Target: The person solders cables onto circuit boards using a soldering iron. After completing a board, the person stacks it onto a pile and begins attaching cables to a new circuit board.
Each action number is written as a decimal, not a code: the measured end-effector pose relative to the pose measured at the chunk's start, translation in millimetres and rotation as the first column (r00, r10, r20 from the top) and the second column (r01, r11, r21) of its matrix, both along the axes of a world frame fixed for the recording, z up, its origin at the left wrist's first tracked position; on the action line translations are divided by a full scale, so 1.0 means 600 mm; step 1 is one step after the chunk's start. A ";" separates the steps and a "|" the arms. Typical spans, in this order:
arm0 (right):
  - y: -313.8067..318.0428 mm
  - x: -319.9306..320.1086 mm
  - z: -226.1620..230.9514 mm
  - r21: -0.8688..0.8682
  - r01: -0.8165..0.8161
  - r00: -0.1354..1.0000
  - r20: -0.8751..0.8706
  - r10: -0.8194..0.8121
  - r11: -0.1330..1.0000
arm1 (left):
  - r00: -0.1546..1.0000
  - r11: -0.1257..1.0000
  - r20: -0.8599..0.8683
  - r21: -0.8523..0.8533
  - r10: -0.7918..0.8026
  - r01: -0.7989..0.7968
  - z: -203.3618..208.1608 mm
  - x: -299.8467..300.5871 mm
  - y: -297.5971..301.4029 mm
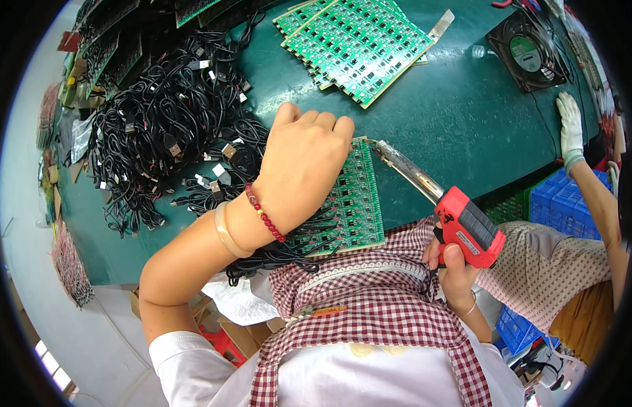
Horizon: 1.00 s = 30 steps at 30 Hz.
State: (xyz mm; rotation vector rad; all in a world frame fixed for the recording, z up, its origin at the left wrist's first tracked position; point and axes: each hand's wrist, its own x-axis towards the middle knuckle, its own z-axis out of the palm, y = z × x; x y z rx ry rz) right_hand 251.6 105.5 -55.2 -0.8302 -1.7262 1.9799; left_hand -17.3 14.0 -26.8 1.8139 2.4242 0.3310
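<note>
My left hand is curled over the upper left of a green circuit board, fingertips turned down and hidden beneath the knuckles. What it pinches cannot be made out. In my right hand is a red and black soldering gun, gripped by its handle. Its long metal barrel slants up and left, and the tip is close to the board's top edge, near my left fingers. Black cables lie over the board's lower left part, with thin wire ends on it.
A heap of black USB cables covers the table's left side. Stacked green circuit boards lie at the back. A black fan is at the back right, near another person's gloved hand. Blue crates stand to the right.
</note>
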 end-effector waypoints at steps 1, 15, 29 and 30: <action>-0.001 0.001 0.001 -0.002 0.001 1.000 0.005 -0.001 1.000 | 1.000 0.999 -0.013 0.050 -0.003 0.004 -0.002 0.000 -0.001; -0.014 0.010 -0.006 -0.082 -0.007 1.000 0.012 0.008 0.997 | 1.000 0.997 0.026 0.076 -0.013 0.011 -0.013 0.001 0.006; -0.022 -0.001 0.004 -0.040 0.044 0.999 0.025 -0.043 0.998 | 0.997 0.997 0.062 0.055 -0.051 0.048 -0.011 -0.005 0.009; -0.020 -0.001 0.003 -0.039 0.043 0.999 0.024 -0.042 0.998 | 0.997 0.997 0.062 0.057 -0.050 0.047 -0.011 -0.006 0.008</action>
